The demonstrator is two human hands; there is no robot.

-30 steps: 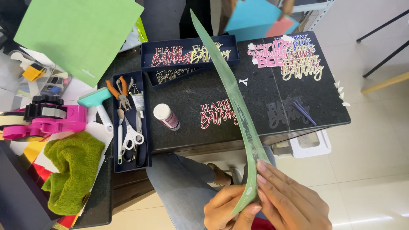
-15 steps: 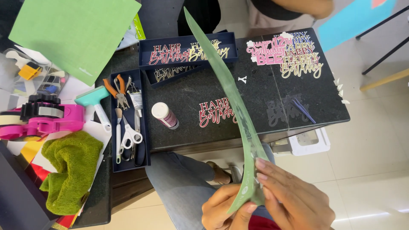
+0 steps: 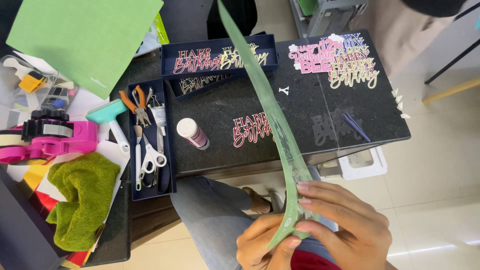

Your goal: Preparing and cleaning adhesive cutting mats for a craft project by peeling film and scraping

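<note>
Pinching green sheet (image 3: 270,115) (both hands)

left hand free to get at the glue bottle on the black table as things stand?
Probably not right away. The left hand is pinching the lower end of the green sheet together with the right hand. The path to the glue bottle looks open, with nothing lying between them, once it lets go.
</note>
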